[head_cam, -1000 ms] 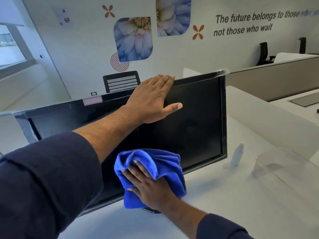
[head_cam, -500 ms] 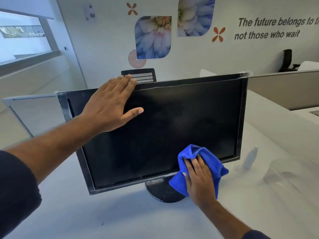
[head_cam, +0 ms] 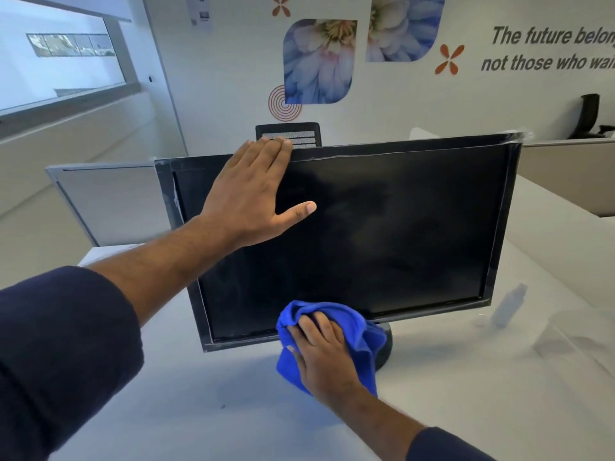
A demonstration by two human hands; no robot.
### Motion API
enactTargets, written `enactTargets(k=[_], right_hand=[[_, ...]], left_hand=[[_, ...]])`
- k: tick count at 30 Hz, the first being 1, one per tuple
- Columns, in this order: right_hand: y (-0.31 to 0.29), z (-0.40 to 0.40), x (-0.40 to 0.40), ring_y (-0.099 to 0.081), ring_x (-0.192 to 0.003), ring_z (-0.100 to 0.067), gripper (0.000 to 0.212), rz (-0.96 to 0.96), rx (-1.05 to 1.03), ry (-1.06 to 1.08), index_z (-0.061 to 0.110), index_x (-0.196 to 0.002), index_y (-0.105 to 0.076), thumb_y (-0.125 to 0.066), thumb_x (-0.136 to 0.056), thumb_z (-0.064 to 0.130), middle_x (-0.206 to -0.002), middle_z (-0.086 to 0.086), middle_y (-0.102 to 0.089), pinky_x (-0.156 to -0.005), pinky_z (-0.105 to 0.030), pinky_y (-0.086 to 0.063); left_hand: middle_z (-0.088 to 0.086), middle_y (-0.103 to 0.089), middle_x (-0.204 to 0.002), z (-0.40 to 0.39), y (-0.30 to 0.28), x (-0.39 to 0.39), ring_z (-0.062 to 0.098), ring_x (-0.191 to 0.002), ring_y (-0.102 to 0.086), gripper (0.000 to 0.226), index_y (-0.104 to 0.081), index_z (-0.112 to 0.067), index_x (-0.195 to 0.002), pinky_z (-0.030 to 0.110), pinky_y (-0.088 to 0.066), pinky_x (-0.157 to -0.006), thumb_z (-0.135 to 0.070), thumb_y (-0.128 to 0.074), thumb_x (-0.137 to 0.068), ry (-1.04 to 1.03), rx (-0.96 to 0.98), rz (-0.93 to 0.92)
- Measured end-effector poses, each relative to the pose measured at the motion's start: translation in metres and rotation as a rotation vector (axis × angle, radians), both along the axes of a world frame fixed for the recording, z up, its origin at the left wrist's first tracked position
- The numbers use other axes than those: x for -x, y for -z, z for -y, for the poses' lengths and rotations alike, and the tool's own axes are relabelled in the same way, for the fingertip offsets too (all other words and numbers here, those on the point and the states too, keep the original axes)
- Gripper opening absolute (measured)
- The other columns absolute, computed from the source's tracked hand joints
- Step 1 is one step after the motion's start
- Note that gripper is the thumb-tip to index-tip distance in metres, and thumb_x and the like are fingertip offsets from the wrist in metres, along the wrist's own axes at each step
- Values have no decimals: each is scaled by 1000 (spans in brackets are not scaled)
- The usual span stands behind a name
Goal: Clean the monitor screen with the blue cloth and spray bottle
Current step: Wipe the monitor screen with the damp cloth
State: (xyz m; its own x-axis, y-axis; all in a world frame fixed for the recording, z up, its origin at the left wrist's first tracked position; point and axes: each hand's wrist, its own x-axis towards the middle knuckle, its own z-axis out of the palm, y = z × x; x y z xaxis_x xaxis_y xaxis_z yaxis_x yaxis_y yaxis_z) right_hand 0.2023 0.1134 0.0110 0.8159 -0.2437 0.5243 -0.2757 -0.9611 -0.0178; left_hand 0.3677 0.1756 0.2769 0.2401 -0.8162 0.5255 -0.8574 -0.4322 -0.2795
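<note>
Monitor (head_cam: 382,227): dark screen, upright on a white desk (head_cam: 199,410).
Left hand (head_cam: 253,197): flat, fingers together, thumb splayed, against the screen's 10 o'clock corner.
Right hand (head_cam: 324,354): spread over the blue cloth (head_cam: 362,334), pressing it at the bezel's 6 o'clock edge.
Spray bottle (head_cam: 507,306): at the monitor's 4 o'clock (blurred), apart.

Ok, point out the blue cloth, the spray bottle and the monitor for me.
blue cloth (head_cam: 361,331): head view, on the bunched fold right of the fingers.
spray bottle (head_cam: 507,306): head view, on the blurred body.
monitor (head_cam: 399,234): head view, on the bare dark screen.
</note>
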Motion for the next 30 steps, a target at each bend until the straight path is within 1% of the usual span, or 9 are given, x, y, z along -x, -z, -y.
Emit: enactTargets(k=[5,7,9,11,14,18,23,26,30], right_hand=[[-5,-36,-20,-47,-123,-20,41,-73,-32,-80,27,-131,-52,-47,-94,43,-132,9,-48,-101,-36,-44],[-2,-31,-12,-48,-125,-21,44,-115,36,-89,25,-135,-50,-46,-95,43,-136,6,-48,-104,-38,-42],[5,-17,0,-49,-124,-24,49,-114,75,-26,22,-138,-48,-45,-93,41,-138,2,-48,-106,-41,-34],[11,-4,12,-51,-121,-27,50,-59,37,72,20,-138,-50,-45,-93,38,-135,-1,-48,-104,-43,-31],[11,-2,15,-51,-117,-26,46,5,-19,138,21,-135,-52,-41,-94,36,-131,0,-50,-100,-42,-34],[-3,-32,-10,-49,-109,-26,40,-10,-13,37,26,-127,-55,-47,-90,39,-122,4,-51,-90,-42,-32],[-9,-68,-40,-48,-107,-21,39,-64,-88,-59,32,-128,-51,-44,-90,39,-122,9,-48,-90,-38,-35],[-15,-64,-41,-49,-107,-19,37,-3,-103,-94,33,-129,-52,-43,-93,38,-121,13,-48,-90,-35,-29],[-35,-63,-55,-47,-107,-19,44,66,-140,-89,31,-138,-47,-43,-95,37,-125,10,-50,-90,-38,-33]], left_hand=[[9,-3,-167,-3,9,-7,24,-154,1,104,1,-10,-158,43,-3,-126,-84,-15,-87,-7,-11,16],[9,-2,-167,-3,9,-8,24,-154,2,104,1,-10,-158,43,-2,-126,-84,-15,-86,-3,-9,28],[10,-4,-167,-1,8,-8,24,-154,1,104,0,-10,-158,43,-3,-126,-84,-15,-86,8,-12,37],[10,-5,-167,2,9,-6,25,-154,0,104,-2,-10,-158,44,-4,-125,-84,-15,-86,13,-4,35],[10,-7,-167,5,11,-4,25,-154,-1,104,-4,-10,-158,43,-3,-126,-84,-16,-86,6,22,15],[9,-8,-166,1,11,-8,25,-154,-3,104,-4,-10,-158,41,-3,-126,-84,-17,-86,12,27,12],[9,-9,-166,2,10,-8,25,-154,-4,104,-5,-10,-158,42,-4,-126,-84,-18,-86,20,27,-2],[9,-9,-166,1,10,-10,25,-154,-4,104,-5,-10,-158,42,-4,-126,-84,-17,-86,20,23,1],[9,-10,-166,6,9,-6,25,-154,-5,104,-7,-9,-158,42,-3,-126,-84,-18,-86,23,35,5]])
